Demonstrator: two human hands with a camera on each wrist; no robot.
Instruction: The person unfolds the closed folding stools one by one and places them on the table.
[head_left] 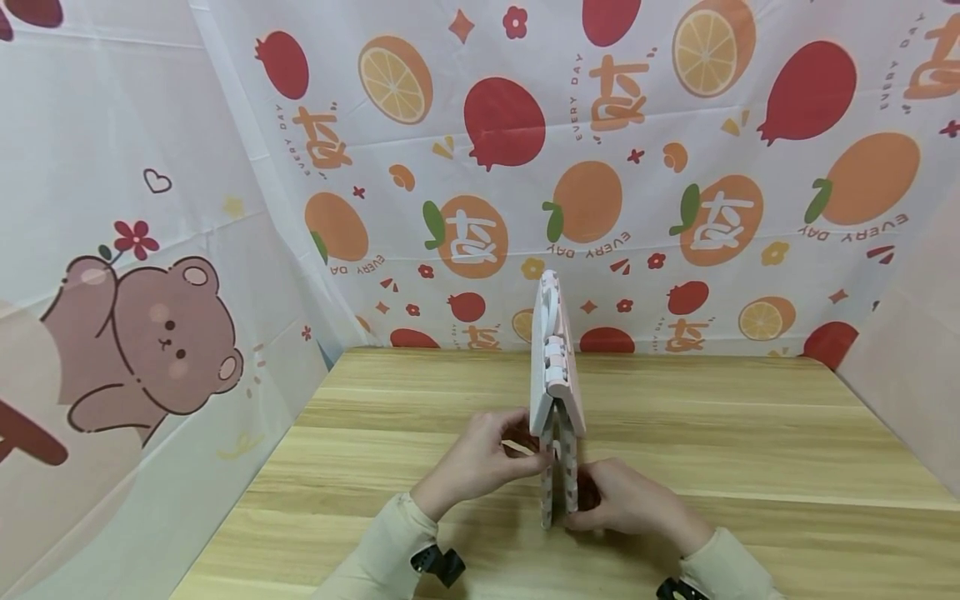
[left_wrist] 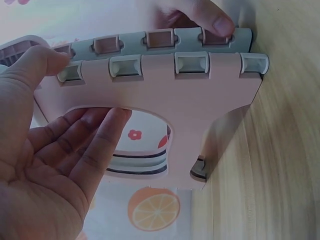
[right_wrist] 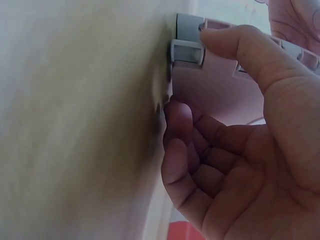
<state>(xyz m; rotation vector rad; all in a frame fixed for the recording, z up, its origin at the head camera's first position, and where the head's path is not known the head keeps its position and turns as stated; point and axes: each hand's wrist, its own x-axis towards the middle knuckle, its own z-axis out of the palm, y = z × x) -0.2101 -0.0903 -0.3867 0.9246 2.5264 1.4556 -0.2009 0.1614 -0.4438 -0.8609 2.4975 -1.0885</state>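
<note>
A pink and pale grey folding step stool stands upright on the table, nearly folded, its two leg panels a narrow gap apart. My left hand grips the left panel. In the left wrist view its thumb lies on the hinged edge, and its fingers reach the arched opening of the pink panel. Lower down, my right hand holds the right panel near its foot. The right wrist view shows that thumb on the edge by a grey hinge piece, with the other fingers curled at the panel's side.
The wooden table runs back to a fruit-print curtain. At the left hangs another cloth with a bear on it. Dark wrist straps sit over both pale sleeves.
</note>
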